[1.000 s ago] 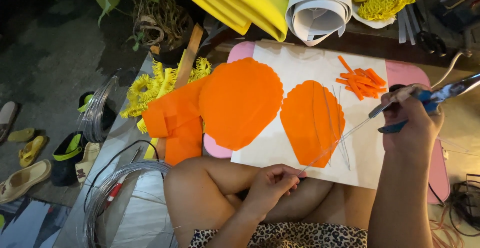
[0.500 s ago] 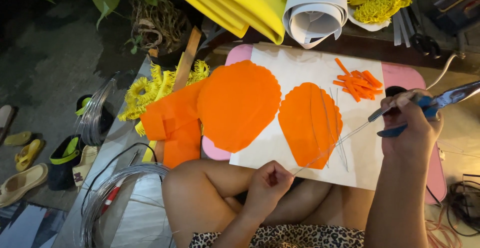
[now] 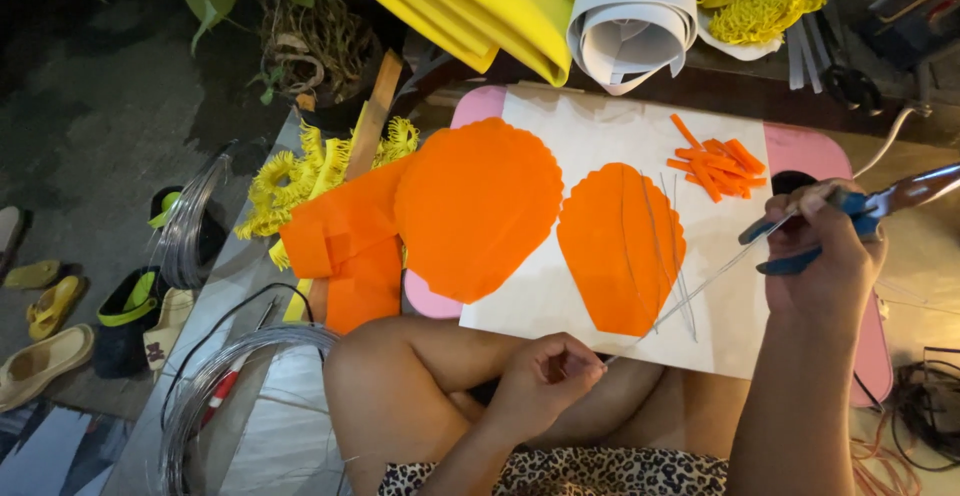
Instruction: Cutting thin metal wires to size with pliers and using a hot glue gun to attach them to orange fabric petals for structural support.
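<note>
**Wire Held Taut Between Both Hands Over the Work Board**

Compared with the frame half a second earlier, the left hand has shifted slightly toward 3 o'clock, and the right hand sits marginally lower; the sheets on the board are unchanged.

Hand state: The left hand is closed in a pinch on the near end of a thin straight silver metal wire. The right hand is closed around blue-handled metal pliers, whose handles point toward 3 o'clock. The far end of the wire reaches the right hand; whether the pliers' tip grips it cannot be told.

Wire position: The wire runs diagonally from 7 o'clock to 2 o'clock above the white rectangular sheet, crossing the lower right edge of the smaller orange scalloped oval cut-out.

Surrounding items: The white sheet lies on a pink rounded board. A larger orange scalloped cut-out lies at 9 o'clock from the smaller one. A pile of short orange strips lies at 1 o'clock on the sheet. A coil of grey wire lies at 8 o'clock, beside the person's bare knee.
</note>
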